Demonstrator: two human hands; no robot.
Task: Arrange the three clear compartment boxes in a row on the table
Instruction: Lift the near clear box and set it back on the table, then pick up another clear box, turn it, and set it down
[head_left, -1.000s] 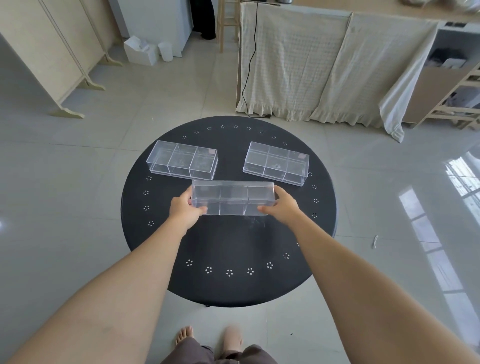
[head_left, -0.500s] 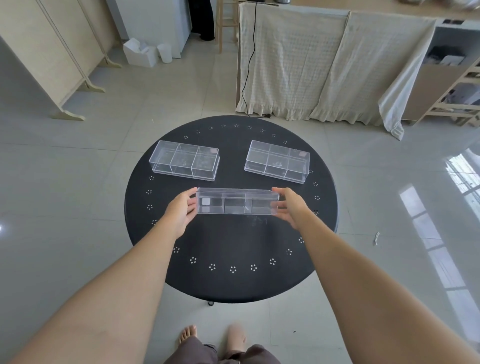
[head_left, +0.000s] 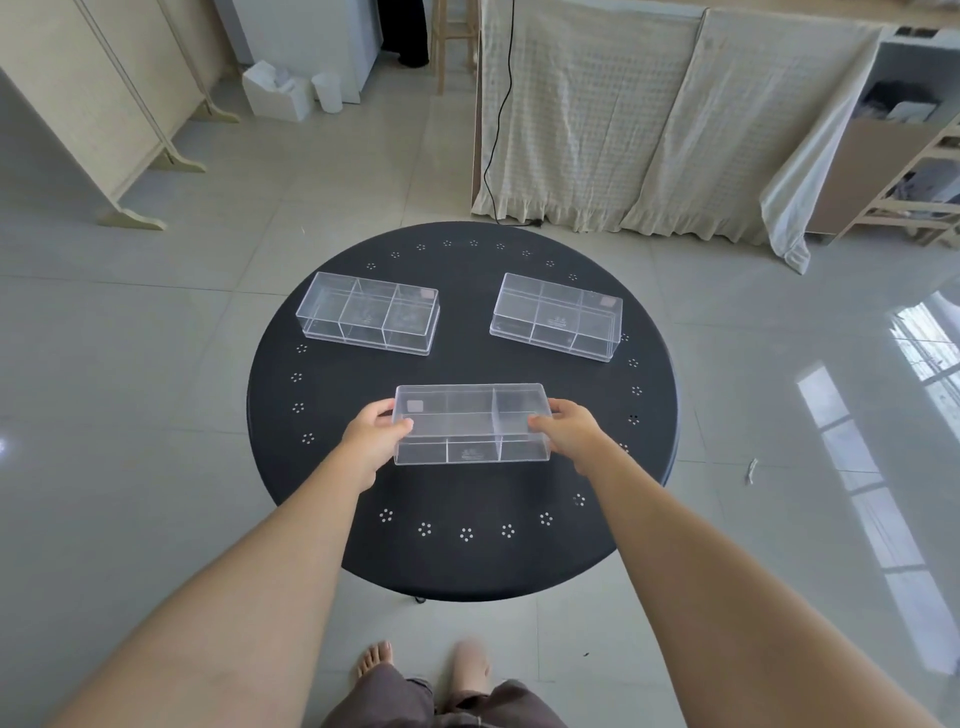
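Observation:
Three clear compartment boxes are on or over a round black table (head_left: 462, 566). One box (head_left: 368, 313) rests at the far left and another (head_left: 557, 316) at the far right, slightly angled. The third box (head_left: 470, 423) is in the middle, nearer to me, held by its short ends. My left hand (head_left: 375, 434) grips its left end and my right hand (head_left: 567, 432) grips its right end. It looks tilted so that its open top faces me; whether it touches the table I cannot tell.
The table has rings of small perforations near its rim. Glossy tiled floor surrounds it. A cloth-draped counter (head_left: 649, 124) stands behind, a folding screen (head_left: 93, 104) at the far left, wooden shelving (head_left: 914, 171) at the right. My bare feet (head_left: 426, 662) are below the table edge.
Both hands have closed on the middle box again after loosening half a second ago. The box has tipped from showing its front wall to showing its inside.

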